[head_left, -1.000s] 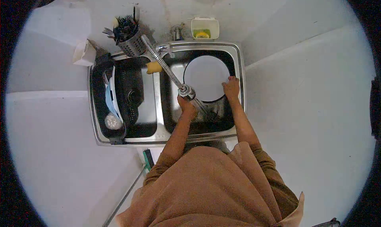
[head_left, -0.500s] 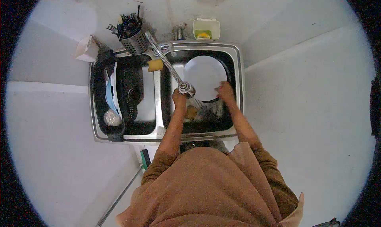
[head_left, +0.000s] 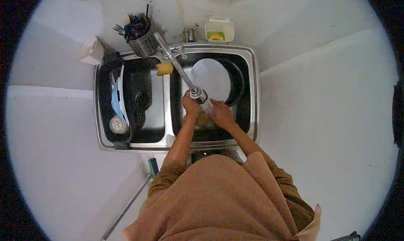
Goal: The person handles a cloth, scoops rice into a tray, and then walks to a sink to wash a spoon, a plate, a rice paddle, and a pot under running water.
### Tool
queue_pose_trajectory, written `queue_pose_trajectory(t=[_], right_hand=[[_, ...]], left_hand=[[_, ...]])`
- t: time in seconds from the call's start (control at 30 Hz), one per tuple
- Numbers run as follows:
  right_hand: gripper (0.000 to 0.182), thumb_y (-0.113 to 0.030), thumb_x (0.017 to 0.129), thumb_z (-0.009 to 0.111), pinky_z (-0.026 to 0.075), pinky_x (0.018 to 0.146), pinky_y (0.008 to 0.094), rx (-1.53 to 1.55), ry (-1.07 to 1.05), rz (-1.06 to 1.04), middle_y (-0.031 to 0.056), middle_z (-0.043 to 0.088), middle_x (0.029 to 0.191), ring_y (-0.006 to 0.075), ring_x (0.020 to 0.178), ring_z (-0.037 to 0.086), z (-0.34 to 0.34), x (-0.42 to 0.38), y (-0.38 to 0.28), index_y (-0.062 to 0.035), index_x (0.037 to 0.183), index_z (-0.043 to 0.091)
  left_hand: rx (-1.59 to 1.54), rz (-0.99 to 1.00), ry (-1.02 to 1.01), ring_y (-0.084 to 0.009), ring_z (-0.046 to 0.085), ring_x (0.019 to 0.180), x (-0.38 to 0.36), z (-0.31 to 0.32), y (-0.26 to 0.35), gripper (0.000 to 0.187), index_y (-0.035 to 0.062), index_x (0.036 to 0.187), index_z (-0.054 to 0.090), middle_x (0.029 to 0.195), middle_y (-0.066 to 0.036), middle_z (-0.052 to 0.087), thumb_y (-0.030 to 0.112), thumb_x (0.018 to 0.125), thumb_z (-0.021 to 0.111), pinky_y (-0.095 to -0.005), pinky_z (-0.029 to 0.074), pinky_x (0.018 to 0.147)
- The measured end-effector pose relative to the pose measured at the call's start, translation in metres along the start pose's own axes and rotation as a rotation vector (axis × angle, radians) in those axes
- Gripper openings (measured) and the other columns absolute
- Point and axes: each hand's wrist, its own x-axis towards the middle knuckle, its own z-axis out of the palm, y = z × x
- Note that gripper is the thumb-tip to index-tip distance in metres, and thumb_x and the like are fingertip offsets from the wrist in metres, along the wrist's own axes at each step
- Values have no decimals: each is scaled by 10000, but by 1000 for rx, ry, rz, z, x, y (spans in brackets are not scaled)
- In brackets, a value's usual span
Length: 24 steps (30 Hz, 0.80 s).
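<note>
The white plate (head_left: 210, 77) is left propped in the basin, unheld; both hands are met under the sprayer (head_left: 198, 94), left hand (head_left: 191, 107) curled on a yellowish sponge (head_left: 202, 119), right hand (head_left: 220, 114) open (washing judged midway).

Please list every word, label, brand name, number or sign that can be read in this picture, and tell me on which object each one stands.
None: no readable text shows anywhere in this view.
The white carton by the sink: no print can be made out.
The small tub behind the tap: no visible label.
The cutlery holder, white plate and spray head bear no markings.
</note>
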Motion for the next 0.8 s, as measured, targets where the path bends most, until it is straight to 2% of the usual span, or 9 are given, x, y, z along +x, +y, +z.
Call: queue_pose_trajectory(t=[0.07, 0.2, 0.27, 0.5, 0.57, 0.63, 0.7, 0.77, 0.8], right_hand=[[451, -250, 792, 563, 343, 924, 426, 118, 45, 21, 155, 518, 1122, 304, 1088, 445, -10, -16, -15, -75, 1193, 453], [421, -196, 787, 570, 329, 936, 427, 184, -15, 36, 138, 493, 1153, 313, 1091, 434, -34, -44, -22, -77, 1177, 466], [414, -170, 784, 575, 318, 944, 423, 174, 30, 63, 129, 484, 1162, 322, 1092, 425, -29, -61, -5, -73, 1172, 467], [519, -150, 800, 581, 283, 982, 416, 97, 452, 376, 203, 366, 1274, 326, 1130, 412, -80, -75, -7, -18, 1252, 361], [556, -135, 801, 589, 293, 983, 398, 503, 545, 542, 199, 360, 1283, 305, 1149, 399, -76, -76, 2, -8, 1270, 319], [610, -106, 792, 609, 310, 980, 359, 911, 575, 665, 185, 370, 1285, 259, 1173, 383, -83, -78, 2, -7, 1290, 271], [599, -115, 795, 608, 318, 971, 349, 975, 558, 610, 178, 405, 1247, 249, 1150, 404, -84, -83, 5, -9, 1284, 278], [533, -123, 818, 576, 344, 927, 323, 968, 549, 563, 146, 450, 1177, 215, 1087, 433, -85, -88, 2, -13, 1266, 308], [475, -126, 840, 545, 365, 887, 302, 933, 548, 547, 119, 477, 1125, 186, 1036, 451, -85, -91, -3, -16, 1251, 335]], left_hand=[[-27, 0, -48, -143, 546, 631, -6, -7, 17, 125, 14, 872, 517, 721, -52, 585, 26, 750, 534, -257, 435, 557], [-44, -403, -59, -164, 535, 709, -14, -15, 29, 311, 8, 1013, 475, 790, -74, 556, 12, 705, 521, -277, 443, 613], [-114, -437, -43, -187, 534, 755, -25, -23, 30, 396, 12, 1062, 440, 812, -82, 533, 28, 676, 528, -300, 447, 627], [-566, -651, -338, -246, 528, 840, -60, -25, 13, 415, 36, 1032, 416, 922, -88, 492, 99, 644, 551, -374, 476, 678], [-631, -878, -292, -249, 531, 849, -64, -22, 32, 405, 48, 1037, 420, 927, -86, 494, 94, 652, 537, -366, 480, 700], [-453, -516, -447, -241, 542, 864, -75, -12, -55, 389, 59, 1020, 466, 911, -74, 538, 120, 644, 545, -353, 464, 760], [-466, -561, -502, -235, 549, 868, -77, -11, -59, 387, 62, 1009, 487, 897, -68, 561, 136, 635, 551, -345, 459, 784], [-672, -1015, -459, -231, 554, 860, -71, -16, 22, 397, 56, 1005, 483, 885, -69, 564, 141, 624, 554, -344, 463, 773], [-712, -1018, -458, -232, 555, 861, -72, -17, 22, 399, 60, 1008, 480, 886, -69, 565, 144, 625, 556, -342, 462, 771]])
